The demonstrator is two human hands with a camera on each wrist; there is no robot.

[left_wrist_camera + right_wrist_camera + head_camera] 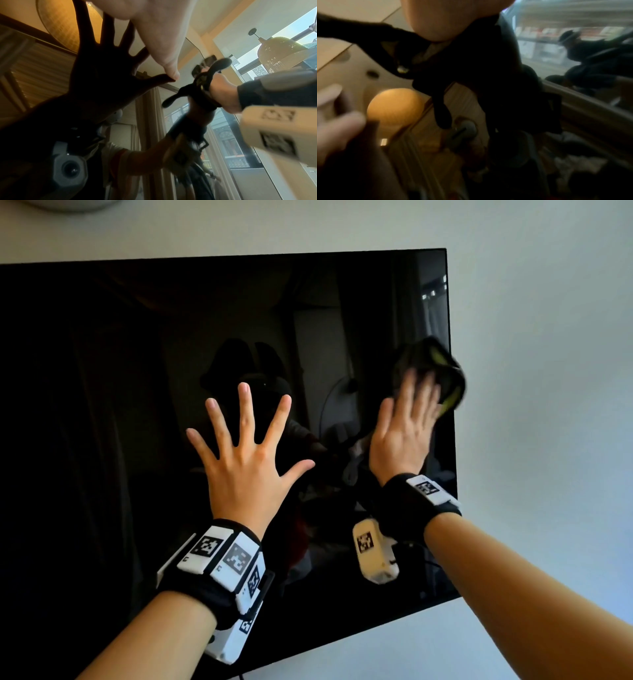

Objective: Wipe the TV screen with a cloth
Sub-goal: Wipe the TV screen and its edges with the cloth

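The black TV screen [102, 405] hangs on a pale wall and mirrors the room. My left hand [246, 446] lies flat against the glass near its middle, all fingers spread and straight. My right hand [404, 433] presses a dark cloth [442, 371] with yellow-green trim onto the glass at the screen's right edge. Its fingers look fairly straight but are blurred by motion. In the left wrist view the right hand [223, 92] and the cloth [204, 81] meet their own reflection. The right wrist view shows the cloth [479, 60] bunched under the palm.
Bare pale wall [548, 371] surrounds the TV above, to the right and below. The screen's right edge [451, 440] runs just beside the cloth. A cable hangs under the TV's bottom edge [241, 675].
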